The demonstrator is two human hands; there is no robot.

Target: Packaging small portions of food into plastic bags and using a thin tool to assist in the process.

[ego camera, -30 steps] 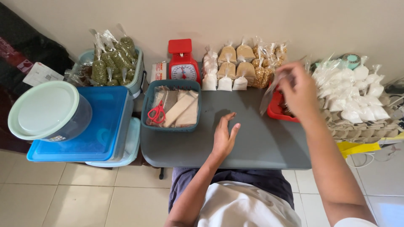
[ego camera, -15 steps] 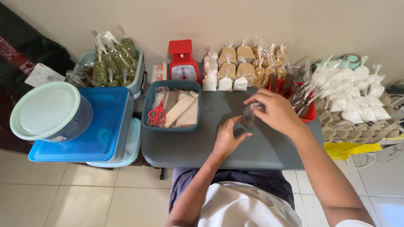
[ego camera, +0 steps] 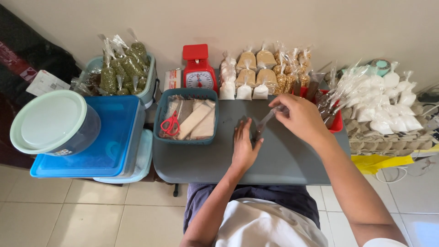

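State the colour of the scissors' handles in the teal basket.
Red, seen clearly in the head view: scissors in the basket.

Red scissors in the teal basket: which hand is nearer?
Left. The left hand lies flat on the table just right of the basket holding the red scissors; the right hand is farther right.

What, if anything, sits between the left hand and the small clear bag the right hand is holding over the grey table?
Nothing visible. The left hand lies flat on the grey table, its fingertips right by the lower end of the small clear bag pinched by the right hand; only bare tabletop lies there.
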